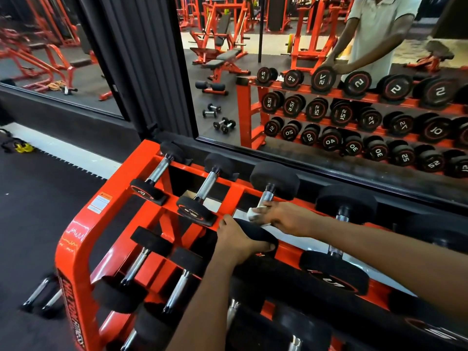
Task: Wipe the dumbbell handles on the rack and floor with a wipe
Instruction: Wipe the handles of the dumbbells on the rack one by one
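Now the right hand [282, 217] clenches the wipe [252, 214] on the handle [266, 197], lying toward the rack's [76, 239] back edge; left hand [234, 240] grips its near head [257, 233]

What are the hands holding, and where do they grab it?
The left hand grips the near black rubber head of a dumbbell on the orange rack. The right hand holds a white wipe around that dumbbell's silver metal handle.
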{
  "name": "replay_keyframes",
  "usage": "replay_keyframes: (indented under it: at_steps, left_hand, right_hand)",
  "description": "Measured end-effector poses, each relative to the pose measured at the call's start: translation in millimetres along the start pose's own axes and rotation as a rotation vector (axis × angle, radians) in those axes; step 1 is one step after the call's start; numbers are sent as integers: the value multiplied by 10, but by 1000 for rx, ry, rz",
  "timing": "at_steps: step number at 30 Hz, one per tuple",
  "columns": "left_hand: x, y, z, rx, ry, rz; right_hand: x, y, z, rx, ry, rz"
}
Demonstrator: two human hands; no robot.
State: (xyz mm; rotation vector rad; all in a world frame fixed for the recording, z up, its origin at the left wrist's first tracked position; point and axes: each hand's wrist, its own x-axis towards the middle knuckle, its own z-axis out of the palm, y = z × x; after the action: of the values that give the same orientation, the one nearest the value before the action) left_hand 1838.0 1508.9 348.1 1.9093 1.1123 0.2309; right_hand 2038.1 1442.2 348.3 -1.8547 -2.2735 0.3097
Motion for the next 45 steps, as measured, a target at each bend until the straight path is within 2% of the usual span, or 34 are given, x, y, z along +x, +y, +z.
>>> replay_keyframes:
  at_steps: [4,8,11,15,19,20,22,24,26,29,31,33,35,36,37,40,43,45]
  left_hand:
    - [-3,2,-2,10,7,3]
    - [-11,2,-8,10,3,6]
    - [-16,1,-3,10,10,12]
    - [-23,9,-6,11,17,22]
    - [-30,8,-9,14,17,32]
    - [-30,11,-15,14,15,28]
    - [-28,13,-17,15,10,18]
    - [-40,18,-18,19,10,16]
    - [-35,17,-20,18,11,19]
    - [-43,27,-24,9,16,28]
    - [-40,17,-16,13,12,29]
    - [-52,1,-13,2,19,32]
    - [-41,14,-16,6,19,30]
    - [-30,15,-20,10,22,27]
    - [-31,14,-19,9,25,27]
    - [-51,29,-30,3,23,34]
    - [-43,25,-24,10,21,42]
    - [-49,33,-25,17,27,45]
  right_hand:
    - [222,-100,141,11,24,23]
    - [17,-50,66,87,57,4]
    - [-12,76,-38,103,168,73]
    - [225,-39,-40,-116,240,339]
    - [101,-81,150,-171,226,129]
    - [120,-3,109,-196,259,144]
    - [197,69,32,-257,270,291]
    - [249,-29,88,-327,261,362]
    - [174,-171,171,-331,324,418]
    - [51,-233,241,-149,523,727]
    - [141,-216,257,274,674,963]
    - [333,-243,292,810,885,1071]
    - [527,-233,249,1171,1105,1191]
    - [574,-249,216,1295,1150,1238]
    - [584,-243,210,1354,1154,1256]
    - [483,-261,233,1358,1020,1275]
    - [517,-255,240,1382,1102,1261]
    - [625,-290,174,1511,1144,1241]
